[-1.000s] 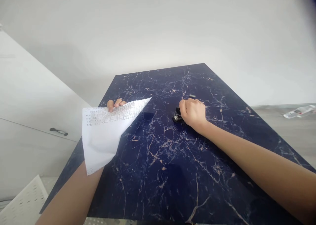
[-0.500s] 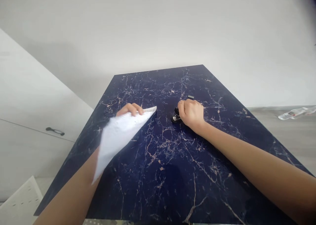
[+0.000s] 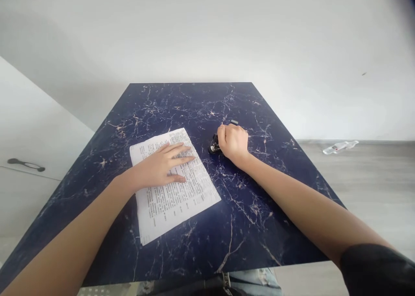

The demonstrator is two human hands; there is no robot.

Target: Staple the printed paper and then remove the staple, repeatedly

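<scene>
Printed paper (image 3: pixel 181 201), dense with small text, lies flat and slightly turned on the dark blue marbled table (image 3: pixel 194 265). My left hand (image 3: pixel 165 164) rests palm down on it with the fingers spread. To the right of the sheet, my right hand (image 3: pixel 234 143) is closed over a black stapler (image 3: pixel 214 148). Only the stapler's front end shows, pointing left toward the paper and apart from it; the rest is hidden under my fist. A small dark grey block (image 3: pixel 234 122) sits just beyond my right knuckles.
Behind the table rises a white wall (image 3: pixel 194 36). A white cabinet with a dark handle (image 3: pixel 26 164) stands at the left. On the floor to the right lies a clear plastic package (image 3: pixel 340 147).
The paper was lifted and bent in my left hand; now it lies flat, printed side up, with my left hand spread on top. My right hand still grips the stapler.
</scene>
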